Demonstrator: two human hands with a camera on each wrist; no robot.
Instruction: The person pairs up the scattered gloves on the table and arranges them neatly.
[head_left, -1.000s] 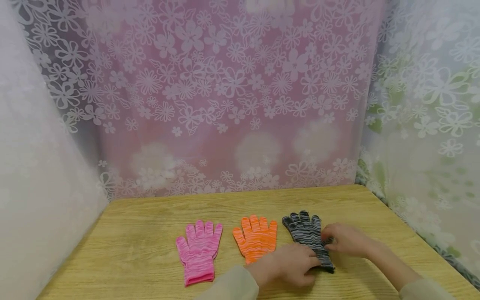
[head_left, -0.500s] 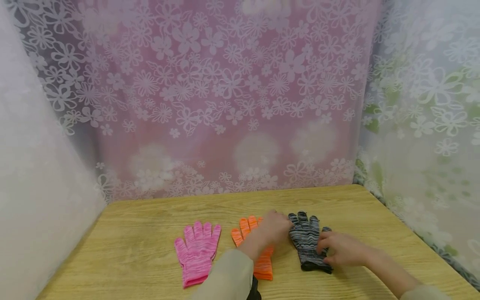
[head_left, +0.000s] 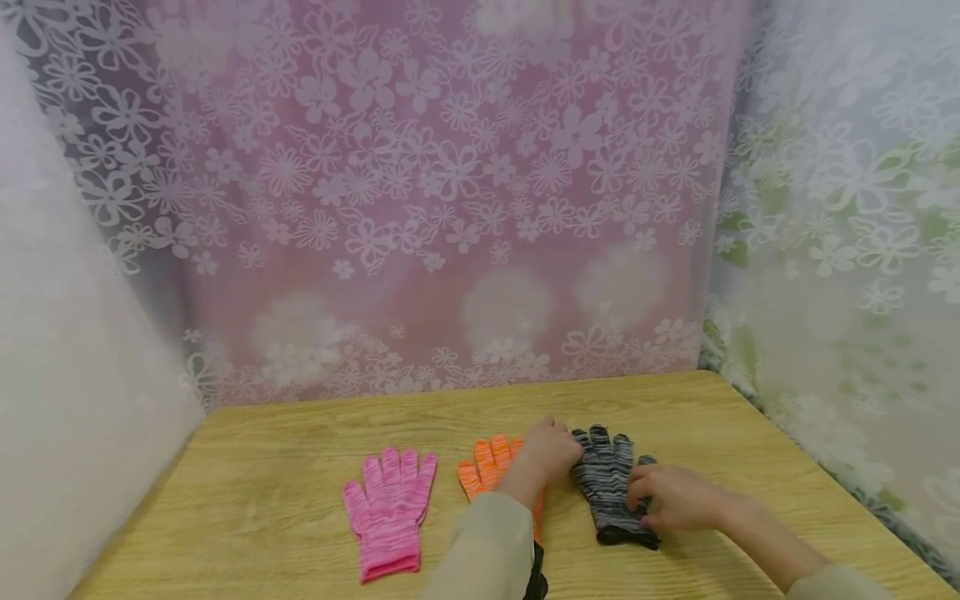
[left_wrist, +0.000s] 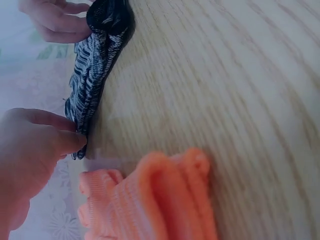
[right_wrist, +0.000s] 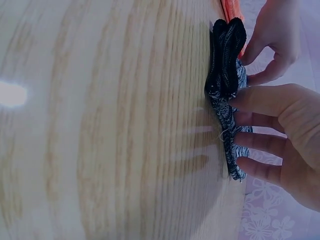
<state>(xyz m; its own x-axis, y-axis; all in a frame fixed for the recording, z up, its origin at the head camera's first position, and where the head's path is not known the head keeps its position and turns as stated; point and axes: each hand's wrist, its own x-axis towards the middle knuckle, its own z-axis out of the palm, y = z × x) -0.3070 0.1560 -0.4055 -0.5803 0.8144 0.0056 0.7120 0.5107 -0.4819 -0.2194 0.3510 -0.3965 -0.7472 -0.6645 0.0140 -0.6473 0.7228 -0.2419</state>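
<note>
A black-and-grey knitted glove lies on the table in the head view, fingers pointing away and cuff nearest me. My left hand reaches across the orange glove and pinches the black-and-grey glove's left side between thumb and forefinger, as the left wrist view shows on that glove. At its right side, my right hand touches the glove with fairly straight fingers; in the right wrist view the thumb is near the dark cuff. My left forearm hides part of the orange glove.
A pink glove lies flat to the left of the orange one. The wooden table has flower-patterned sheets behind it and at both sides.
My left hand has moved from the cuff up to the far left side of the black-and-grey glove. The glove's thumb now shows on the right; my right hand stays beside it.
</note>
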